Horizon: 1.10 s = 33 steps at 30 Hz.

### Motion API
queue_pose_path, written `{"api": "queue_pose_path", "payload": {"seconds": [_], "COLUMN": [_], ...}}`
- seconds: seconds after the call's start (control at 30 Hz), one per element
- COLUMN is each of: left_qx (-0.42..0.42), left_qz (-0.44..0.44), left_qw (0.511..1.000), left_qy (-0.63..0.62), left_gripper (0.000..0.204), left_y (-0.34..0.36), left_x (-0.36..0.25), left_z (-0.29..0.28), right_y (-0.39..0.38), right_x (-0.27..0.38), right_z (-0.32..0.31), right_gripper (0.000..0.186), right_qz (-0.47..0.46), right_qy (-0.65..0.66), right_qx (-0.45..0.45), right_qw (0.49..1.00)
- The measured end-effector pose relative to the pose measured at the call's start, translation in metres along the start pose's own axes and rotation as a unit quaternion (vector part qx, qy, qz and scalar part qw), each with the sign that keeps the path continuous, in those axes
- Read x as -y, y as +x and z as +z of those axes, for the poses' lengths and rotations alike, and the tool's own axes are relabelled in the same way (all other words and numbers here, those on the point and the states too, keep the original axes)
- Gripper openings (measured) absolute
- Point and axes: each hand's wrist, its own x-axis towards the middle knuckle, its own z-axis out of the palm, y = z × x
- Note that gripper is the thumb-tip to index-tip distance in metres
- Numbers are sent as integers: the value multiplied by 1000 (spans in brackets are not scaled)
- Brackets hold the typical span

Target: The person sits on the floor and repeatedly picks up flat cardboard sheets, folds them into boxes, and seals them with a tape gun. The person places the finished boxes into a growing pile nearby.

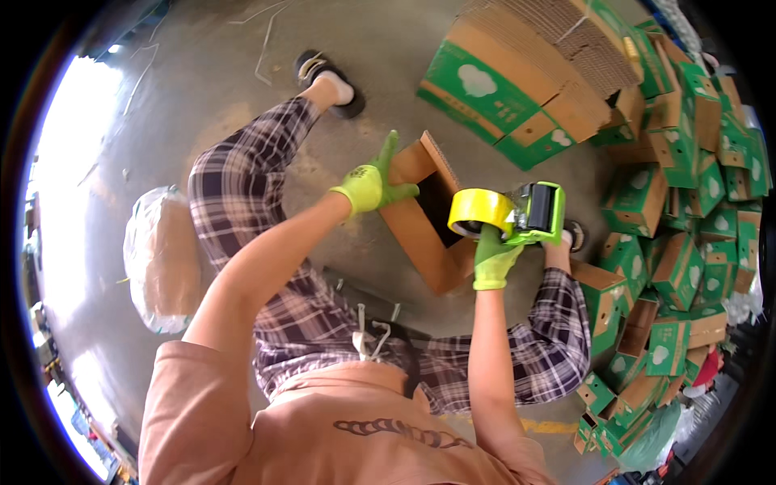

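Observation:
My right hand (495, 260), in a yellow-green glove, is closed around a green tape dispenser (546, 212) with a wide yellow tape roll (478, 212). It is held over the right side of a brown cardboard box (428, 252). The box stands between my legs with its top uncovered and a dark inside. At the box's left edge, my gloved left hand (373, 184) has its fingers stretched and spread, one pointing away from me and another reaching over the edge. It touches the box. The box's far right part is hidden behind the dispenser.
A stack of flattened green and brown cartons (505, 97) lies at the far right. Beside it rises a large heap of green boxes (679, 267). A plastic-wrapped brown bundle (166, 259) sits left of my leg. White straps (267, 48) lie on the concrete floor.

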Motion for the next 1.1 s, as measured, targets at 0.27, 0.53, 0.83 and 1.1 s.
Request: {"api": "queue_pose_path", "payload": {"seconds": [0.27,0.53,0.83,1.1], "left_qx": [25,38,-139,-98], "left_qz": [129,30,135,363], "left_qw": [988,998,956,904], "left_qy": [79,32,222,205], "left_gripper": [107,73,64,55], "left_y": [17,16,15,-39], "left_x": [12,1,5,22], "left_z": [7,1,25,71], "right_y": [-21,-33,-37,-33], "right_x": [-53,-19,-5,9], "right_z": [24,13,5,0], "right_gripper": [35,55,53,48], "right_qz": [27,-114,-388,-360], "right_qy": [385,-46,-168,-223], "right_qx": [1,57,39,73], "right_qw": [922,991,906,903]}}
